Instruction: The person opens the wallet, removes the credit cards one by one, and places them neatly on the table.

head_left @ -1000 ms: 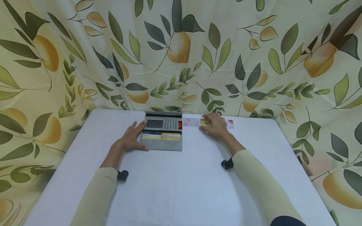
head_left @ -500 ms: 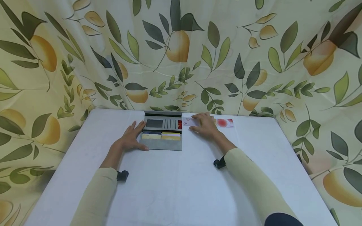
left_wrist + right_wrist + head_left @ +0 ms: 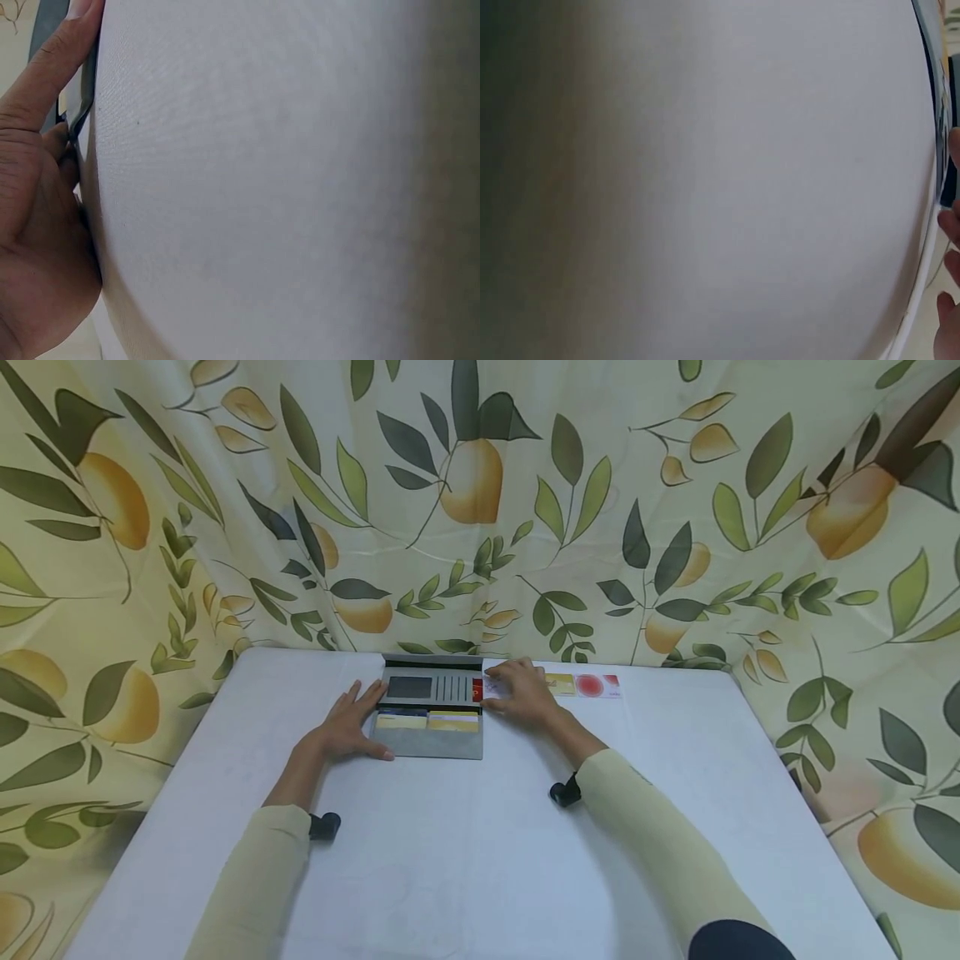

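Note:
An open grey wallet lies near the far edge of the white table, with cards in its slots. My left hand lies flat beside it, fingers straight against its left edge; the left wrist view shows these fingers along the wallet's rim. My right hand rests just right of the wallet, fingers pressing on a white card. A yellow card and a card with a red circle lie further right, untouched. In the right wrist view only fingertips show at the edge.
A curtain printed with leaves and fruit hangs close behind and around the table. Black wrist mounts sit under both sleeves. Both wrist views show mostly bare white tabletop.
My right hand has slid left from the yellow card onto the white card beside the wallet, uncovering the yellow and red-circle cards. The left hand and wallet have stayed still.

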Motion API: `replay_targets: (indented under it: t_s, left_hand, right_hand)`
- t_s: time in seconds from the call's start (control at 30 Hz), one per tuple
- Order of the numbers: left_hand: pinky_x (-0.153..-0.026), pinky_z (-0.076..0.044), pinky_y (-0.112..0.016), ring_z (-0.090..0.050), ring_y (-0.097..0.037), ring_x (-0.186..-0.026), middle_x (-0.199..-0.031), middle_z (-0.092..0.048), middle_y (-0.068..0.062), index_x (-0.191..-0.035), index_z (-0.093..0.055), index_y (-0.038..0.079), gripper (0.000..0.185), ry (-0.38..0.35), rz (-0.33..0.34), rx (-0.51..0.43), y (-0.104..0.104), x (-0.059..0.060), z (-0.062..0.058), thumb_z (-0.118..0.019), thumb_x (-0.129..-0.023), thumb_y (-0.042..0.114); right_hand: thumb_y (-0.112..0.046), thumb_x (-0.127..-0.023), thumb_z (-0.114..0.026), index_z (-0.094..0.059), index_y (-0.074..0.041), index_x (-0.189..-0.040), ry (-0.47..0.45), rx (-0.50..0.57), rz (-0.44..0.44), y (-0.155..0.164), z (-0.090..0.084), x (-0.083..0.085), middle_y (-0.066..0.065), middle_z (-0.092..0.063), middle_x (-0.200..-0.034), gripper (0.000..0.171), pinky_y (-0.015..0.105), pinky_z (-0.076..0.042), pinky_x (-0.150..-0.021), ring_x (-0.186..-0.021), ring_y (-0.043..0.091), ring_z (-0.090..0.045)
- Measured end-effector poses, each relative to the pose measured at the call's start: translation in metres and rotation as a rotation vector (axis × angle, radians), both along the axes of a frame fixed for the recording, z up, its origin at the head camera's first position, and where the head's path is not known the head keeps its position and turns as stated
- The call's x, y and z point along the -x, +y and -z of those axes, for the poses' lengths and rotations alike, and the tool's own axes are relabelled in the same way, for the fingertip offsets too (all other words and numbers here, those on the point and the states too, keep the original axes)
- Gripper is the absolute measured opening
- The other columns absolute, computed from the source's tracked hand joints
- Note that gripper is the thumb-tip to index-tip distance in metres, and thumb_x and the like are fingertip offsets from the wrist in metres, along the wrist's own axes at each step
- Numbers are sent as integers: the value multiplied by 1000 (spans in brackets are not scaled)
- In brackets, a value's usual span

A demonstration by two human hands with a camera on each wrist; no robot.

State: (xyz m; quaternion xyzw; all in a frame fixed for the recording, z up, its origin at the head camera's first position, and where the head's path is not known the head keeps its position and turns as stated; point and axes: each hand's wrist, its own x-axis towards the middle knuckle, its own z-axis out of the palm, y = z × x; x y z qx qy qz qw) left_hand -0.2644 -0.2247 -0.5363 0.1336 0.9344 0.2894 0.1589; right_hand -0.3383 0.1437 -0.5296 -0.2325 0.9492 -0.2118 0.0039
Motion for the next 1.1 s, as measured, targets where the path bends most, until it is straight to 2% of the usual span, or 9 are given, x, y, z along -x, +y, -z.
replay_targets:
  t_s: [0.47,0.7,1.1]
  left_hand:
    - [-127,4,-60,13,-38,-160,-177,-3,-8,-171,-13,16,135,10,8,-7,0,-1,-4,-95,-70,52]
    - [-127,4,-58,11,-39,-160,-177,-5,-10,-170,-14,13,134,18,18,-8,0,-2,-4,-95,-71,51]
    - [-127,4,-59,13,-36,-160,-177,-3,-6,-171,-12,18,134,-2,-1,7,1,-1,-3,-95,-71,52]
  right_hand:
    - [-46,-90,-82,-71,-14,-136,10,-39,-22,-13,-7,0,10,-62,-142,57,50,-37,-104,-133,30,-43]
    - [-46,-89,-83,-75,-16,-131,10,-26,-36,-12,-7,1,8,-63,-139,52,49,-36,-97,-128,29,-45]
    - [-42,-91,-83,-75,-12,-132,20,-28,-60,-13,-8,3,9,-64,-138,50,50,-37,-99,-128,30,-44]
